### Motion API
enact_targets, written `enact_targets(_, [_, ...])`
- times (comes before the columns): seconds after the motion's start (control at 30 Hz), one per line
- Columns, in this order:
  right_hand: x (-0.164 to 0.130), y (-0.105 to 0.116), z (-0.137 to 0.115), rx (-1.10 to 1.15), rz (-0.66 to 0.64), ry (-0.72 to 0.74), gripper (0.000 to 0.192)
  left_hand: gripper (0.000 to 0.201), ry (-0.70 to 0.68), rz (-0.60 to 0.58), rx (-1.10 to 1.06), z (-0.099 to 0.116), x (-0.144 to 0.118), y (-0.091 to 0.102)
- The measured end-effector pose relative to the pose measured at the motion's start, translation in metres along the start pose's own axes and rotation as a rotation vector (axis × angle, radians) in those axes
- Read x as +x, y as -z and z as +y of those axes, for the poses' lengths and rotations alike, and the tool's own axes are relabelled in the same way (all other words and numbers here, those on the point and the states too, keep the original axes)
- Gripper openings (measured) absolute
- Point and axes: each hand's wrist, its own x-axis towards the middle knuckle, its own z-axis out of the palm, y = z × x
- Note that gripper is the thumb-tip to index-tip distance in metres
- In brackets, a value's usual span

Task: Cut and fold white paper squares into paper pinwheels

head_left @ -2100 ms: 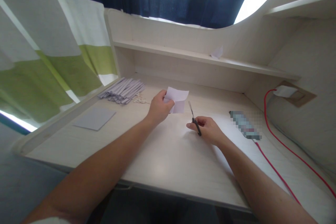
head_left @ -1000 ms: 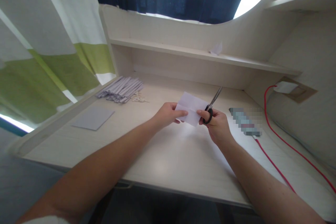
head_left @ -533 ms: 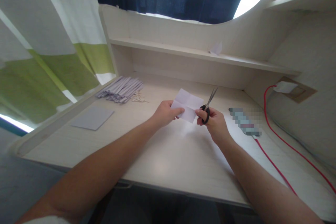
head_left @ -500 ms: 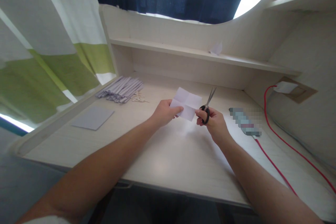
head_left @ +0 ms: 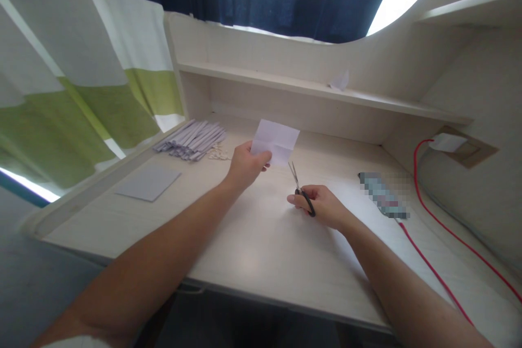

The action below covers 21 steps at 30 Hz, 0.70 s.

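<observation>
White paper (head_left: 275, 141), creased into quarters, now sits only in your left hand (head_left: 244, 166), pinched at its lower left corner and lifted above the bench (head_left: 261, 244), where half a second ago both hands met at it. Your right hand (head_left: 322, 207) has dropped to the bench with its grip closed around the black handles of the scissors (head_left: 299, 190), blades nearly shut and pointing up toward the sheet. With paper and blades apart, no cut is under way.

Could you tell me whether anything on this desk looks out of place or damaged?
Nothing looks damaged. The one stray item is a small paper scrap alone on the shelf, apart from the strips piled on the desk.
</observation>
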Motion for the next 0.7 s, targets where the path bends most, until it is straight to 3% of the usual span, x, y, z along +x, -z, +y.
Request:
enact_targets(0.3, [0.0037,-0.0004,0.0064,-0.008,-0.028,-0.011,0.047,0.025,0.067,-0.116,-0.087,0.0005,-0.0056,-0.0018])
enact_targets(0.47, [0.0006,-0.0001,0.0039,0.025,-0.045,0.034,0.039,0.027,0.053,-0.124,-0.123,0.0010,-0.0061,-0.0016])
enact_targets(0.7, [-0.0028,-0.0020,-0.0010,0.037,-0.055,0.102,0.042,0.027,0.005,-0.120,-0.129,-0.0003,-0.0061,-0.0022])
